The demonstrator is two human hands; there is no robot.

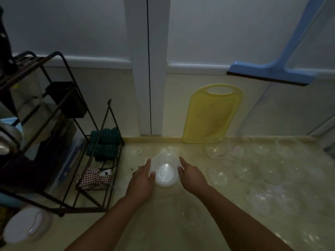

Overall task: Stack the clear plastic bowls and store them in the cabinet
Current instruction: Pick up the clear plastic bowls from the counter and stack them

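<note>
Squarely between the two hands sits a stack of clear plastic bowls (pixel 165 170), upright on the pale yellow worktop (pixel 163 223) near the back wall. The left hand (pixel 143 180) holds the stack's left side, its thumb curled over the near rim and its fingers (pixel 147 163) reaching along the outer wall; a ring shows on one finger. The right hand (pixel 192 175) holds the opposite side, thumb on the rim and fingers (pixel 182 160) lying fairly straight along the wall, so the stack is pinched lightly from both sides. How many bowls are nested I cannot tell; the bottom glows white with reflected light. To the right, many more loose clear bowls (pixel 268 174) are scattered over the worktop, apart from the hands, their outlines faint in the dim light. A yellow cutting board (pixel 212 115) leans upright against the wall behind the stack, and a blue squeegee (pixel 272 72) hangs above it. On the left stands a dark wire rack (pixel 59 124) with a black cup (pixel 70 100) hung on it; its low shelf carries a folded green striped cloth (pixel 105 144) and a red checked cloth (pixel 94 177). A white round lid (pixel 27 225) lies at the lower left. No writing can be read anywhere.
</note>
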